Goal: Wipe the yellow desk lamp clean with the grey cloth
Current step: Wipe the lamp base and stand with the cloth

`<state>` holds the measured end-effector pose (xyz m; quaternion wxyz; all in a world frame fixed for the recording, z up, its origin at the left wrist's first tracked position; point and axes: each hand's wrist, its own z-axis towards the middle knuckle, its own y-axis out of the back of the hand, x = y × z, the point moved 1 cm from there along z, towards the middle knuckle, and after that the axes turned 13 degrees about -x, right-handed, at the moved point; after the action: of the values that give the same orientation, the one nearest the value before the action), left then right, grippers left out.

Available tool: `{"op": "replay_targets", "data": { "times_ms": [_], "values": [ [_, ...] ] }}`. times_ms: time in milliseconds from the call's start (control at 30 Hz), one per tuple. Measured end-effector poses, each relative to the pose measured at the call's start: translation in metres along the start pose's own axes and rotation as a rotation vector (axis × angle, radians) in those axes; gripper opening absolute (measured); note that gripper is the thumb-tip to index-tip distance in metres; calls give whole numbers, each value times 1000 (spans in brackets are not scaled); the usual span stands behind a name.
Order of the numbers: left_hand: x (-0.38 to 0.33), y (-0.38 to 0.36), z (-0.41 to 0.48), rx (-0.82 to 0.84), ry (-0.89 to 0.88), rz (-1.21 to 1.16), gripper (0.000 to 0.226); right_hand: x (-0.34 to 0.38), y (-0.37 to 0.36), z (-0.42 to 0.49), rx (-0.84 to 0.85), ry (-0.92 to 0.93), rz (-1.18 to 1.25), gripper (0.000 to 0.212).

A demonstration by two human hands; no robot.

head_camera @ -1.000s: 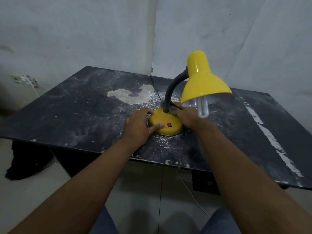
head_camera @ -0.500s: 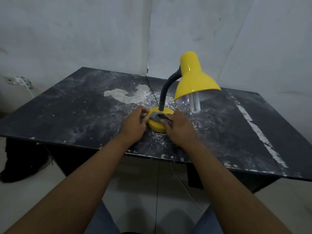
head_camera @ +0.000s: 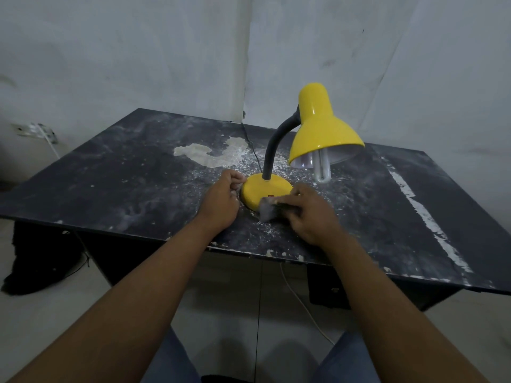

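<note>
Gripping the grey cloth (head_camera: pixel 268 210) in a bunched wad, the fingers (head_camera: pixel 298 192) of our right hand (head_camera: pixel 312 214) curl round it and press it on the near right edge of the lamp base (head_camera: pixel 262 189), just below the centre of the frame. The fingers (head_camera: pixel 235 178) of our left hand (head_camera: pixel 221 199) are curled at the base's left rim; whether they pinch it or only lean on it we cannot tell.

We judge the task as partly done at most: the cloth is on the base, and the neck and shade are yet to be reached.

The cloth looks soft and fuzzy. The yellow desk lamp (head_camera: pixel 315 111) is smooth and glossy. It has a low domed round base with a small red switch (head_camera: pixel 271 195), a dark bendy neck (head_camera: pixel 272 150) and a bell-shaped shade (head_camera: pixel 326 136) over a white looped bulb (head_camera: pixel 322 170). It stands centre right on the table (head_camera: pixel 124 172), a dark, matt, worn slab speckled with pale dust and flaked patches. A thin cord (head_camera: pixel 253 154) runs back towards the rough grey wall (head_camera: pixel 138 51).
</note>
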<state>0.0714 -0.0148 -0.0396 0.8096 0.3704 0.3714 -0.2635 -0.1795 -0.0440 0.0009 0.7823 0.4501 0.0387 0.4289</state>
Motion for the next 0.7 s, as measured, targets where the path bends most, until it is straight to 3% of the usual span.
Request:
{"op": "replay_targets", "data": {
  "times_ms": [133, 267, 367, 567, 700],
  "values": [
    [0, -1, 0, -4, -8, -14, 44, -17, 12, 9, -179, -244, 23, 36],
    [0, 0, 1, -12, -10, -12, 41, 15, -3, 16, -147, -88, 118, 39],
    [-2, 1, 0, -11, -7, -22, 46, 24, -18, 7, -68, 59, 48, 38],
    [-1, 1, 1, -16, 8, -36, 44, -7, -4, 4, -149, -202, 18, 34],
    [-2, 2, 1, -142, 39, -60, 40, 10, -9, 23, -222, -153, -42, 37]
  ]
}}
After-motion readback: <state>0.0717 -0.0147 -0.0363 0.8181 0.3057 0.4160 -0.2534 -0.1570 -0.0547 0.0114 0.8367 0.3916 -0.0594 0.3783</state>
